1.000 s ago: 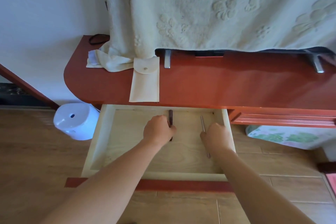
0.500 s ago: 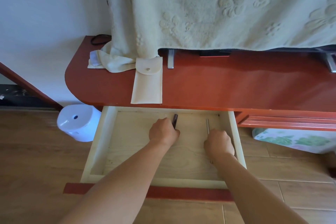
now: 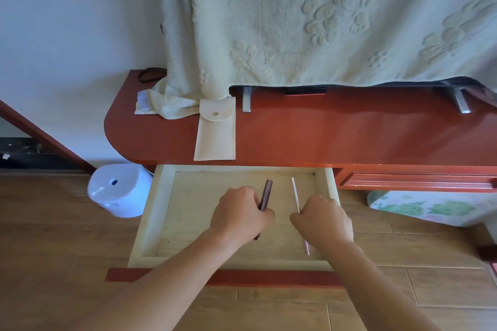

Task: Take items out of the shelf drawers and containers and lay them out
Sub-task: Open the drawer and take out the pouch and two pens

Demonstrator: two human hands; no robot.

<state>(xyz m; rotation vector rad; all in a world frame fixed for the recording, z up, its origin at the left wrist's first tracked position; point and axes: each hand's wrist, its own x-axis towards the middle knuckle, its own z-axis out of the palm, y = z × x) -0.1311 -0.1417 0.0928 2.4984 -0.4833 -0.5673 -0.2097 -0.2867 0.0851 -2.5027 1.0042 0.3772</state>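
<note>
Wooden drawer [image 3: 154, 212]: right hand [image 3: 322, 219] near right wall

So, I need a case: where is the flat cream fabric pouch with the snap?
Head view, left of centre: the cream fabric pouch lies on the red wooden shelf top, behind the open pale drawer.

White wall [image 3: 67, 35], plank floor [image 3: 53, 223], red cabinet [image 3: 349, 137] under cream cloth [image 3: 269, 21].
</note>
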